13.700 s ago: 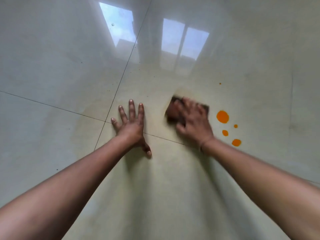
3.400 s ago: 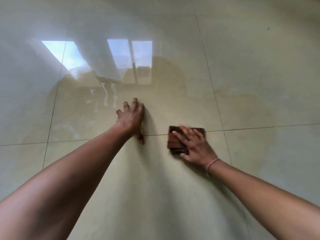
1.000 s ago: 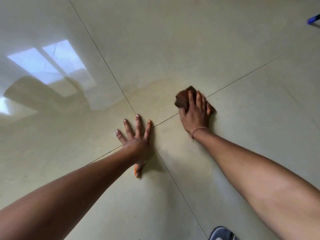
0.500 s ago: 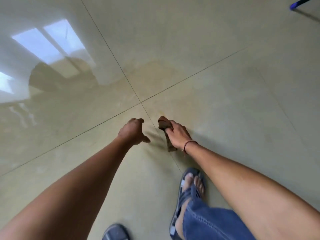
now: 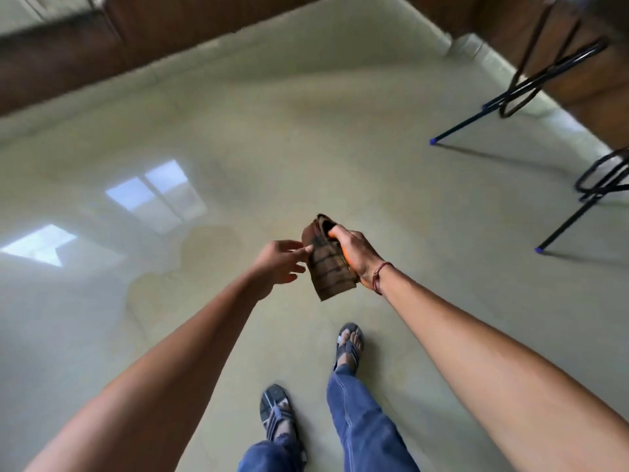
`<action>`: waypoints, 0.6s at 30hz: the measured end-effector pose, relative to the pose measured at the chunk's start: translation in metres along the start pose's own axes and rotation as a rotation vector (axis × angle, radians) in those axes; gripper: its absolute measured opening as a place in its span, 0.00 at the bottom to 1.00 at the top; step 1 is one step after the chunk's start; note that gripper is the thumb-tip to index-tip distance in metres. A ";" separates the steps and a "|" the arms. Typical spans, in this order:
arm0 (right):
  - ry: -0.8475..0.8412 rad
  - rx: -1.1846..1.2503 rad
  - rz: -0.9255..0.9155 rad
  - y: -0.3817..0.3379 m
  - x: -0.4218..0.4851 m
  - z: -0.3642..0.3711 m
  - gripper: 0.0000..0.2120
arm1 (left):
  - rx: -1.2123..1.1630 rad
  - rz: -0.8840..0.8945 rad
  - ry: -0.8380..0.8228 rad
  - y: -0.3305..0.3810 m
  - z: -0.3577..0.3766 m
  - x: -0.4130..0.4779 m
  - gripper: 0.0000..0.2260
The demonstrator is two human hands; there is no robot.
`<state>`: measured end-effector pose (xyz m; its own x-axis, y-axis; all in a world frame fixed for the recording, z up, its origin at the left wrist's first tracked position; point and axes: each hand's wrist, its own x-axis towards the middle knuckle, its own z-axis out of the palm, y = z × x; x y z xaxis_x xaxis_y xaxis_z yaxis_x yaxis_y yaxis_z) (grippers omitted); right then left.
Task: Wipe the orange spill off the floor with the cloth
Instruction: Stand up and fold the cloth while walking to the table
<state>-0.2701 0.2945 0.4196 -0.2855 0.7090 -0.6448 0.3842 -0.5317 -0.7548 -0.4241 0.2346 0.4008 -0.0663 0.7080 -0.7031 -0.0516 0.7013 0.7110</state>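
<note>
Both hands raised — right hand (image 5: 354, 253) clenched around brown folded cloth (image 5: 326, 260), orange-stained; left hand (image 5: 280, 264) loosely spread, fingertips touching its edge.

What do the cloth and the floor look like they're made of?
Cloth: soft woven fabric, brown with dark stripes; it folds and droops from the right hand. Floor: probably polished glazed tile; its glossy pale surface mirrors windows. Blur hides finer texture.

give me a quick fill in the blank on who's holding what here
1. The cloth is gripped in the ____ hand.
2. The left hand touches the cloth with its ____.
3. The cloth is held ____ the floor, not on it.
4. Both feet wear ____.

Missing: right; fingertips; above; sandals
</note>
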 end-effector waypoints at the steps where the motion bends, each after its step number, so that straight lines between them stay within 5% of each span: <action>1: 0.028 0.018 -0.059 -0.027 -0.024 -0.003 0.17 | -0.042 0.044 0.010 0.023 0.000 -0.025 0.10; 8: 0.053 0.052 -0.387 -0.127 -0.154 -0.035 0.12 | -0.305 0.277 0.021 0.136 0.017 -0.156 0.03; 15: 0.310 0.068 -0.567 -0.179 -0.231 -0.070 0.06 | 0.027 0.609 0.327 0.217 0.065 -0.227 0.07; 18: 0.350 0.143 -0.609 -0.194 -0.256 -0.088 0.08 | 0.104 0.611 0.240 0.230 0.084 -0.245 0.13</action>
<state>-0.1948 0.2570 0.7419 -0.1049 0.9934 -0.0455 0.1204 -0.0327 -0.9922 -0.3363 0.2299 0.7358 -0.2742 0.9509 -0.1436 0.1614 0.1927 0.9679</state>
